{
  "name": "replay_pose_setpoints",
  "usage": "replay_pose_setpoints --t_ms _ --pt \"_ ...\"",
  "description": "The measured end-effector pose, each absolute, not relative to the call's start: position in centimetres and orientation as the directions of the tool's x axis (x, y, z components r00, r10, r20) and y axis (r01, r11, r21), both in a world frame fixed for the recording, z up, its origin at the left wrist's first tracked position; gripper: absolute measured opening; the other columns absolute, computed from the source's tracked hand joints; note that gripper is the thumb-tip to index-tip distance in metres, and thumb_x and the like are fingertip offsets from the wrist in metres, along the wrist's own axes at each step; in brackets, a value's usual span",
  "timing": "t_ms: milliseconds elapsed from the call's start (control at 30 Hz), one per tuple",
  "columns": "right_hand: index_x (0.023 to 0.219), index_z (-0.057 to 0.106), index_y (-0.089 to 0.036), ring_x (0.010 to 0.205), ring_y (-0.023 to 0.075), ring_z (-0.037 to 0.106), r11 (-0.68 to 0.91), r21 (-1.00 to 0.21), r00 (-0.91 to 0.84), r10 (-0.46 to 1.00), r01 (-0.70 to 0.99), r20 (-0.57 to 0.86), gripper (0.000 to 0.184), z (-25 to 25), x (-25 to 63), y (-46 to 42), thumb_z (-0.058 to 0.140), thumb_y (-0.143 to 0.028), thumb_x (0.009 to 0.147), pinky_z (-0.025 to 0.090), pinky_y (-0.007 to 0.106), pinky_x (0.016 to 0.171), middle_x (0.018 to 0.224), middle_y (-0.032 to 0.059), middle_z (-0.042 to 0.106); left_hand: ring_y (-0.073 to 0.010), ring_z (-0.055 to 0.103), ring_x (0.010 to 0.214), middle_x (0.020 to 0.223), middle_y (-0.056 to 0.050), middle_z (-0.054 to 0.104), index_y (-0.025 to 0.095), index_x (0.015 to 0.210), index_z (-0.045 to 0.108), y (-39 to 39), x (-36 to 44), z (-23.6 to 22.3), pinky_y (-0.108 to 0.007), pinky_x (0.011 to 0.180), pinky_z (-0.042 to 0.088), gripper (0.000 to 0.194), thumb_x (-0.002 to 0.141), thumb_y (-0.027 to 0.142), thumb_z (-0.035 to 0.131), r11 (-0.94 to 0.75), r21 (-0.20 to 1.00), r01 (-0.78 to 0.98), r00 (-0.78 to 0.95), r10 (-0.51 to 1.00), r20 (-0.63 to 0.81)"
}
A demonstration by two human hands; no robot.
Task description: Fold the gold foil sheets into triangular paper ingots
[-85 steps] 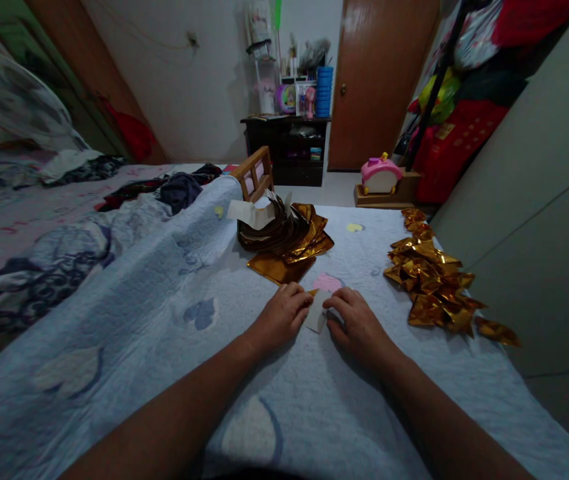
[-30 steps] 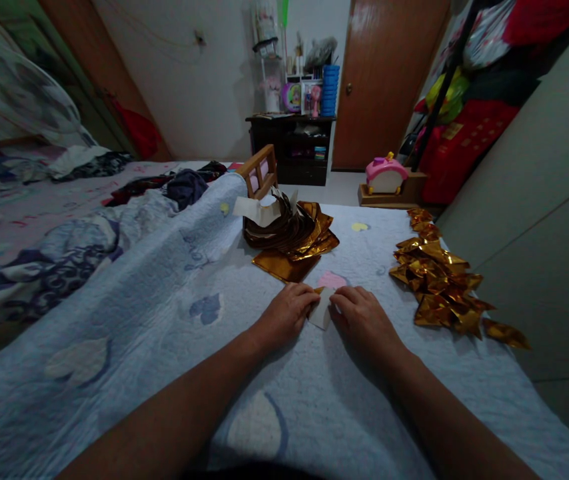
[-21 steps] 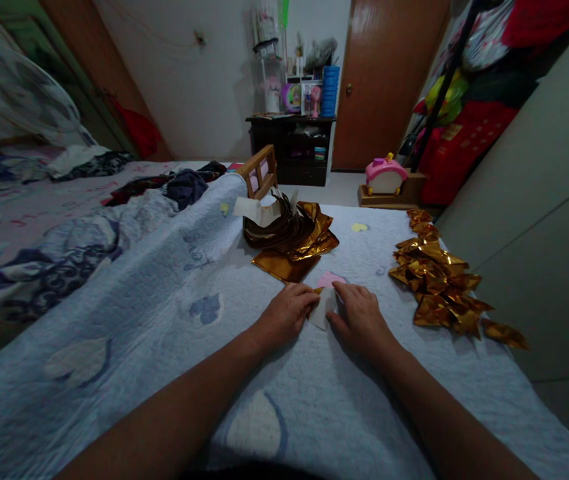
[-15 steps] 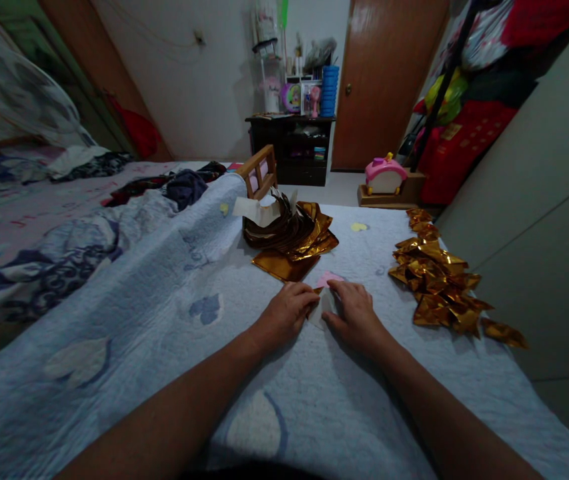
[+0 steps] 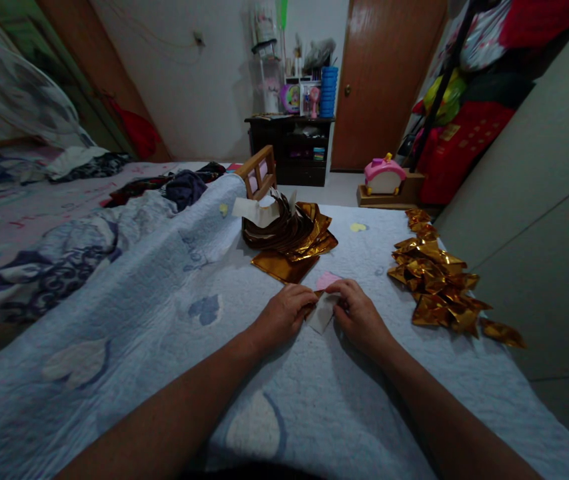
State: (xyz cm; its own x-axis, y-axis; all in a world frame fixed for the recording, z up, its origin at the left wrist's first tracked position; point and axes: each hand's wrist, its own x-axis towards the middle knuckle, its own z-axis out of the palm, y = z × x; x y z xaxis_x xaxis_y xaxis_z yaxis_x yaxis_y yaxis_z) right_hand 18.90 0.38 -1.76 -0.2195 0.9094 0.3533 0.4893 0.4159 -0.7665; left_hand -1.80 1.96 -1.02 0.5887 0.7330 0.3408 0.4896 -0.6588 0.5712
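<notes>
Between my hands, on the quilt, lies a sheet of gold foil paper (image 5: 321,315), partly folded with its whitish back showing. My left hand (image 5: 287,310) grips its left side, where a little gold shows by the fingertips. At its right edge my right hand (image 5: 359,313) pinches the paper between thumb and fingers. Just beyond the hands sits a fanned stack of gold foil paper (image 5: 289,230), and one flat gold sheet (image 5: 284,265) sticks out in front of it. Folded gold paper pieces (image 5: 437,277) are heaped at the right.
A pale blue quilt (image 5: 164,373) with heart patches covers the work surface. Rumpled clothes (image 5: 184,189) lie on the left. A small wooden rail (image 5: 259,173) stands behind the stack. Further back are a dark cabinet (image 5: 289,167) and a pink toy (image 5: 384,175).
My right hand's fingers have drawn together into a pinch at the paper's right edge, and more of the pale side now shows. My left hand has barely moved.
</notes>
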Motion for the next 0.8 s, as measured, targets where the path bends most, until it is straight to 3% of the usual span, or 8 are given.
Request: replay_pose_setpoints --t_ms 133,333,467,600,667,800 --pt "0.105 0.064 -0.022 0.106 0.021 0.061 0.485 -0.737 -0.27 0.875 0.47 0.403 0.046 -1.8 19.0 0.4 0.043 0.004 0.073 0.049 0.038 0.096 0.108 0.0071 0.064 -0.0233 0.059 0.101 0.111 -0.007 0.072 0.017 0.105 0.068 1.9 -1.9 -1.2 -0.038 0.092 0.047 0.02 0.091 0.008 0.057 -0.675 0.532 0.511 0.594 0.725 0.348" --pt "0.103 0.067 -0.021 0.104 0.0221 0.06 0.522 -0.659 -0.37 0.852 0.542 0.371 0.036 -1.5 18.8 -0.3 0.051 0.0 0.078 0.05 0.038 0.092 0.11 0.0087 0.062 -0.0222 0.061 0.101 0.111 -0.006 0.073 0.019 0.103 0.068 1.9 -2.0 -0.9 -0.037 0.091 0.046 0.022 0.092 0.006 0.054 -0.648 0.568 0.506 0.596 0.74 0.313" --pt "0.102 0.071 -0.022 0.111 0.0281 0.054 0.551 -0.514 -0.407 0.834 0.658 0.373 0.025 -1.2 18.8 -0.9 0.064 -0.009 0.082 0.046 0.047 0.097 0.119 0.0115 0.061 -0.0221 0.06 0.103 0.111 -0.005 0.073 0.019 0.102 0.069 1.9 -2.0 -0.6 -0.037 0.093 0.046 0.024 0.089 0.004 0.056 -0.617 0.602 0.506 0.58 0.761 0.292" --pt "0.098 0.075 -0.026 0.126 0.0382 0.043 0.548 -0.37 -0.414 0.826 0.75 0.382 0.019 -0.6 18.8 -1.4 0.076 -0.019 0.08 0.033 0.059 0.103 0.133 0.0112 0.057 -0.0226 0.06 0.104 0.111 -0.006 0.072 0.019 0.101 0.069 1.9 -2.0 -0.5 -0.037 0.095 0.045 0.02 0.088 0.007 0.061 -0.621 0.607 0.497 0.591 0.754 0.287" --pt "0.094 0.075 -0.027 0.129 0.0373 0.041 0.562 -0.369 -0.434 0.819 0.74 0.375 0.015 -0.4 18.7 -1.6 0.077 -0.02 0.081 0.03 0.058 0.105 0.134 0.0096 0.057 -0.0227 0.06 0.104 0.112 -0.006 0.072 0.018 0.102 0.069 1.9 -2.1 -0.4 -0.037 0.095 0.045 0.019 0.088 0.008 0.061 -0.63 0.598 0.495 0.601 0.746 0.288" --pt "0.088 0.075 -0.026 0.118 0.0298 0.048 0.574 -0.449 -0.457 0.818 0.685 0.348 0.006 -0.6 18.3 -1.7 0.073 -0.021 0.086 0.035 0.048 0.1 0.122 0.0075 0.062 -0.0228 0.059 0.105 0.114 -0.007 0.07 0.018 0.104 0.068 1.9 -2.3 -0.3 -0.038 0.095 0.045 0.022 0.086 0.007 0.062 -0.627 0.597 0.5 0.604 0.747 0.278"
